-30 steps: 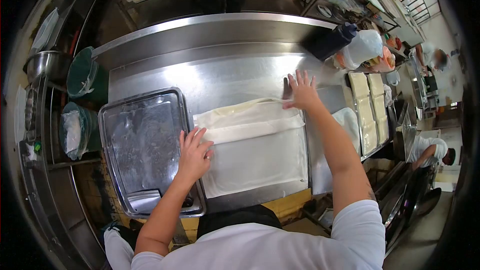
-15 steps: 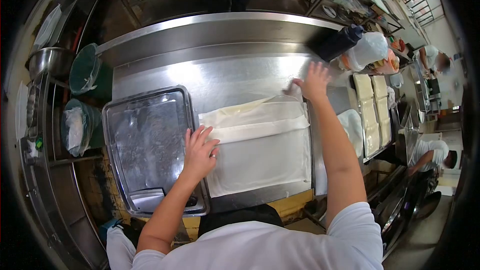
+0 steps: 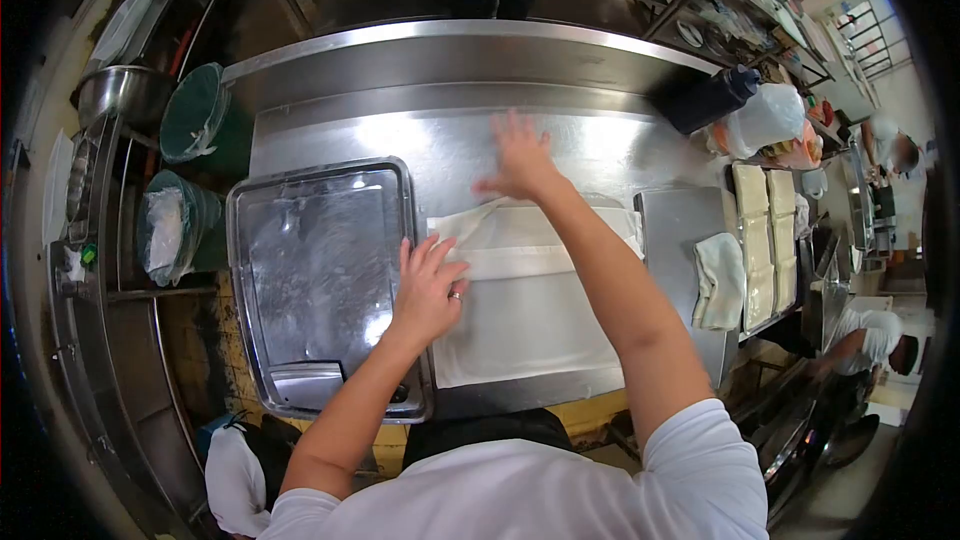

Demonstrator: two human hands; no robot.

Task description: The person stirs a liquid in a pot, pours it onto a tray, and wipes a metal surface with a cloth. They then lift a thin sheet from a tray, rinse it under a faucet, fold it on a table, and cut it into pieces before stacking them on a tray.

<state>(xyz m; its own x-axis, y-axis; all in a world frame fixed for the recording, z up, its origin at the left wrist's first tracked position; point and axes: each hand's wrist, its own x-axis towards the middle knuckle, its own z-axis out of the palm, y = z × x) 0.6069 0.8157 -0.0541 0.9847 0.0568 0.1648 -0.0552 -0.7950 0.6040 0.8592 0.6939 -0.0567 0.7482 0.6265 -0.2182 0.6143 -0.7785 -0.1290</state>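
Note:
A thin, pale sheet (image 3: pixel 520 330), like cloth, lies on the steel table with its far part folded over in a band. My left hand (image 3: pixel 428 292) rests at the sheet's left edge, fingers spread over the end of the fold; a ring shows on one finger. Beyond the sheet's far edge, my right hand (image 3: pixel 522 158) is blurred by motion, its fingers stretched apart and holding nothing. The right forearm covers part of the sheet's right side. Close by my left hand is a large metal tray (image 3: pixel 408 195) with a flat metal scraper (image 3: pixel 307 385) at its near end.
Right of the sheet are a metal board (image 3: pixel 675 225), a folded white cloth (image 3: pixel 718 280) and a tray of pale blocks (image 3: pixel 738 225). A dark bottle (image 3: pixel 712 100) lies by the raised back ledge (image 3: pixel 450 52). Green bins (image 3: pixel 190 115) stand left; other people work nearby.
My right hand has swept left from the sheet's far right corner to the middle of its far edge. My left hand stays at the left edge. The whole view has shifted slightly.

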